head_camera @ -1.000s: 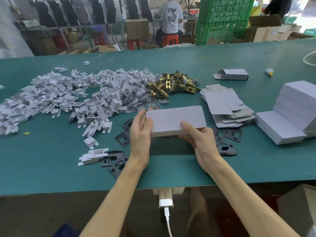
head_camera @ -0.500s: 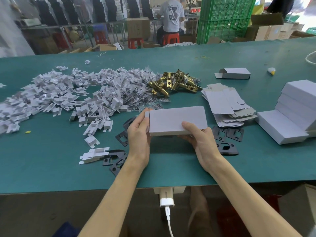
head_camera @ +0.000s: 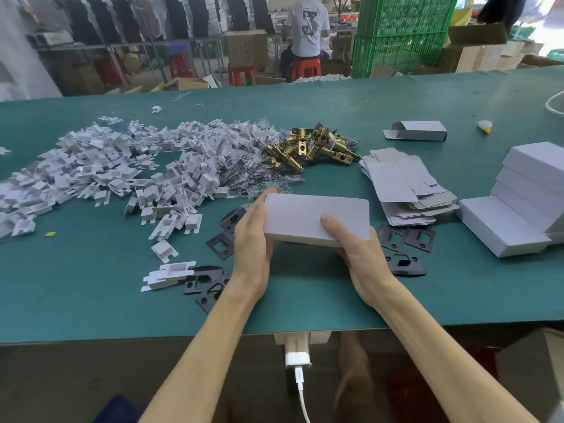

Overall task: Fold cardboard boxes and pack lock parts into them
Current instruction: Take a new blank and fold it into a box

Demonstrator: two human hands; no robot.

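Cardboard box (head_camera: 314,216), white and closed on every face that shows, hangs just above the tabletop (head_camera: 91,285) at centre, held level between both hands. The left hand (head_camera: 251,239) cups its left end, palm against the end face and thumb up at the far corner. The right hand (head_camera: 357,251) grips the right end, thumb on the lid and fingers curled underneath. Compared with a second ago, the left thumb has dropped from its raised position and the palm has pressed flush to the end, so the last flap looks tucked in. This box is probably done and ready to join the finished boxes (head_camera: 518,203) on the right. Black plates (head_camera: 403,239) lie beneath and beside the hands, with flat blanks (head_camera: 406,190) and brass latches (head_camera: 311,148) beyond them.
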